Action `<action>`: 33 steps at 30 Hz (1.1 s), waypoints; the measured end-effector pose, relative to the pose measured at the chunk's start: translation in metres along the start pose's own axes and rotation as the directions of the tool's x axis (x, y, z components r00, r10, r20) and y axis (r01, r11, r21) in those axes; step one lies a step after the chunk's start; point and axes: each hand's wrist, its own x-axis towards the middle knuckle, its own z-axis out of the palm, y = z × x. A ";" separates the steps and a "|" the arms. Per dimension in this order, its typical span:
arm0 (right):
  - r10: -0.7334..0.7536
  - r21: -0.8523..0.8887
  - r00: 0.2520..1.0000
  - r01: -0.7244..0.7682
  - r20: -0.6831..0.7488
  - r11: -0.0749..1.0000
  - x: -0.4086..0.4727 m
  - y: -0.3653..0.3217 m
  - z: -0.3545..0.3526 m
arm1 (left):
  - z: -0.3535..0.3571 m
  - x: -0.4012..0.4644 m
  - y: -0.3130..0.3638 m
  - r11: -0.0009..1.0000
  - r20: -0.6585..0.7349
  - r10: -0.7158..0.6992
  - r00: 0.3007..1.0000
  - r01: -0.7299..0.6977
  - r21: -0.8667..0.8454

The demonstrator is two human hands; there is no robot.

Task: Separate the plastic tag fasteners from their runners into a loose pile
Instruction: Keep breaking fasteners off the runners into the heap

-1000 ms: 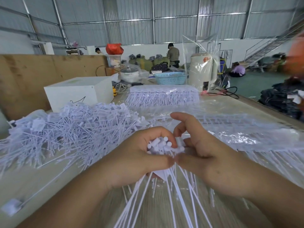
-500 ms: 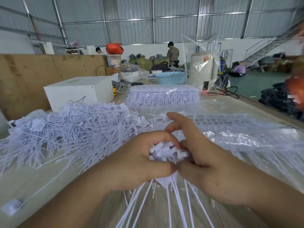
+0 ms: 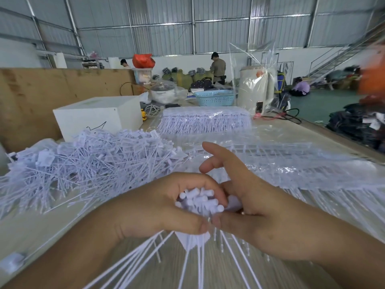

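My left hand (image 3: pixel 162 205) grips a bundle of white plastic tag fasteners (image 3: pixel 198 200) by their stubby heads, and their long thin tails fan out toward me below the hands. My right hand (image 3: pixel 250 207) presses against the bundle from the right; its thumb meets the left thumb under the heads and its index finger sticks up free. A loose pile of separated fasteners (image 3: pixel 83 163) lies on the table to the left. Fasteners on runners inside clear plastic (image 3: pixel 291 170) stretch across the right side.
A second bagged stack of fasteners on runners (image 3: pixel 205 119) lies further back. A white box (image 3: pixel 100 115) stands behind the loose pile, with a plywood board (image 3: pixel 52 90) at the left. A blue basket (image 3: pixel 215 98) and a wrapped white cylinder (image 3: pixel 254 90) stand at the far end.
Both hands have drawn slightly nearer to me and lower with the bundle. The left fingers have closed tighter round the heads, and the right index finger has lifted further off.
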 end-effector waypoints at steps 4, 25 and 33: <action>0.016 0.025 0.999 -0.015 -0.045 1.000 0.004 -0.004 0.005 | -0.008 0.000 0.000 0.994 0.110 0.006 0.994 0.006 -0.107; 0.245 0.514 0.961 -0.149 -0.124 0.845 0.019 0.004 0.013 | 0.005 0.010 -0.001 0.969 -0.171 0.093 0.981 -0.128 -0.211; 0.279 0.535 0.948 -0.157 -0.156 0.830 0.020 0.009 0.014 | 0.015 0.013 -0.003 0.967 -0.271 0.105 0.957 -0.162 -0.196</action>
